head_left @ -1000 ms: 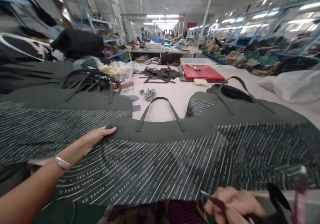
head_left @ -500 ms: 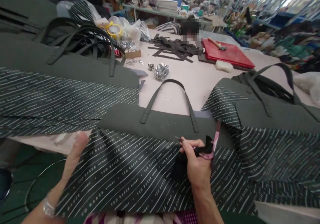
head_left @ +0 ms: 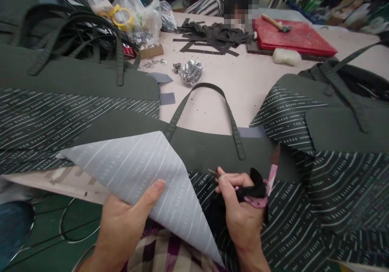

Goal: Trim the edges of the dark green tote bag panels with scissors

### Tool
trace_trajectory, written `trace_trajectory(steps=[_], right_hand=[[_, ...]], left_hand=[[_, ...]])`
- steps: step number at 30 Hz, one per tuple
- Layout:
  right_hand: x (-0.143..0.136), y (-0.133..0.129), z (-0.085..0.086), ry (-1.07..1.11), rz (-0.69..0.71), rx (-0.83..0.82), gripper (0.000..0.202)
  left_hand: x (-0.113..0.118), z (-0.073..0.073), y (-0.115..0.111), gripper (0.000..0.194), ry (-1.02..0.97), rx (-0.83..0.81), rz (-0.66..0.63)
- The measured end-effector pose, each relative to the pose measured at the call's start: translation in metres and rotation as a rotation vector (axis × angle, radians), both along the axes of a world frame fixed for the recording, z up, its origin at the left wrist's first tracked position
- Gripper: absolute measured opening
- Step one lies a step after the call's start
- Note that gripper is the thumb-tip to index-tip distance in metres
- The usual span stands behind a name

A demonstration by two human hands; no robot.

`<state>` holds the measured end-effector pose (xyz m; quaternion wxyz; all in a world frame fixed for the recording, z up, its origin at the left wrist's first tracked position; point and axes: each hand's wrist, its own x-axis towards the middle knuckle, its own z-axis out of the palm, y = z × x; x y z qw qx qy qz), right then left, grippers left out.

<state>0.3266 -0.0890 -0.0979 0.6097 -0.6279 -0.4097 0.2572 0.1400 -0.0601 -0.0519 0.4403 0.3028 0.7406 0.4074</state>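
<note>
My left hand (head_left: pixel 127 219) grips the edge of a striped, lettered bag panel (head_left: pixel 142 162), thumb on top. The panel is folded over so its pale grey back shows. My right hand (head_left: pixel 243 207) is closed on a slim pointed metal tool (head_left: pixel 213 173), its tip pointing left near the seam. A pink-handled tool with a brownish blade (head_left: pixel 270 178) and black wrapping sticks out from the same hand; its exact kind is unclear. A dark green strap handle (head_left: pixel 209 86) arches from the panel's plain upper band (head_left: pixel 194 142).
More bag panels lie left (head_left: pixel 121 112) and right (head_left: pixel 349 183). Farther back are a bag of metal fittings (head_left: pixel 191 73), dark strips (head_left: pixel 219 37), a red slab (head_left: pixel 298 41) with a hammer (head_left: pixel 276 22), a white block (head_left: pixel 286 56) and yellow tape (head_left: pixel 123 18). Another person's head is across the table.
My left hand has moved right and taken hold of the panel's edge, folding it over to show the grey back. My right hand still holds the tools; the view has tilted down.
</note>
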Motion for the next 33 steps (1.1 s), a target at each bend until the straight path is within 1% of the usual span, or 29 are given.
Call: trace_trajectory(steps=[2, 3, 4, 5, 7, 9, 10, 12, 14, 17, 19, 21, 23, 25, 28, 33], right_hand=[[0.0, 0.0, -0.001, 0.005, 0.002, 0.006, 0.02], [0.0, -0.001, -0.001, 0.01, 0.006, 0.01, 0.02], [0.0, -0.001, -0.002, 0.016, 0.012, 0.01, 0.02], [0.0, -0.002, -0.003, 0.019, 0.02, 0.008, 0.02], [-0.001, -0.003, -0.004, 0.012, 0.042, 0.004, 0.02], [-0.001, -0.004, -0.004, -0.009, 0.059, 0.001, 0.02], [-0.002, -0.004, -0.004, -0.021, 0.065, -0.002, 0.02], [-0.003, -0.004, -0.003, -0.038, 0.063, -0.006, 0.02], [-0.005, -0.003, -0.003, -0.048, 0.05, -0.009, 0.021], [-0.007, -0.002, -0.002, -0.057, 0.038, -0.015, 0.021], [-0.007, -0.002, -0.002, -0.075, 0.044, -0.018, 0.02], [-0.007, -0.002, -0.002, -0.1, 0.052, -0.015, 0.019], [-0.008, -0.002, -0.001, -0.11, 0.056, -0.015, 0.019], [-0.008, -0.002, 0.0, -0.112, 0.05, -0.015, 0.018], [-0.009, -0.001, 0.002, -0.127, 0.034, -0.013, 0.019], [-0.009, 0.0, 0.004, -0.148, 0.034, -0.025, 0.02]], left_hand=[[-0.009, 0.005, 0.0, 0.038, 0.187, -0.005, -0.043], [-0.012, 0.006, 0.0, 0.038, 0.208, -0.022, -0.037], [-0.012, 0.007, 0.0, 0.037, 0.182, -0.044, -0.02], [-0.01, 0.007, 0.0, 0.036, 0.11, -0.072, -0.002], [-0.001, 0.004, 0.001, 0.032, -0.108, -0.125, 0.024], [0.009, 0.0, 0.001, 0.036, -0.301, -0.169, 0.039], [0.014, -0.003, 0.002, 0.04, -0.366, -0.196, 0.049], [0.019, -0.006, 0.002, 0.046, -0.454, -0.25, 0.078], [0.022, -0.007, 0.003, 0.046, -0.502, -0.286, 0.106], [0.027, -0.007, 0.007, 0.038, -0.619, -0.308, 0.131], [0.032, -0.008, 0.011, 0.028, -0.712, -0.315, 0.144], [0.037, -0.009, 0.015, 0.017, -0.755, -0.332, 0.166], [0.04, -0.009, 0.019, 0.012, -0.77, -0.373, 0.192], [0.041, -0.009, 0.022, 0.017, -0.79, -0.416, 0.207], [0.04, -0.007, 0.023, 0.024, -0.821, -0.432, 0.169], [0.039, -0.003, 0.02, 0.022, -0.816, -0.447, 0.126]])
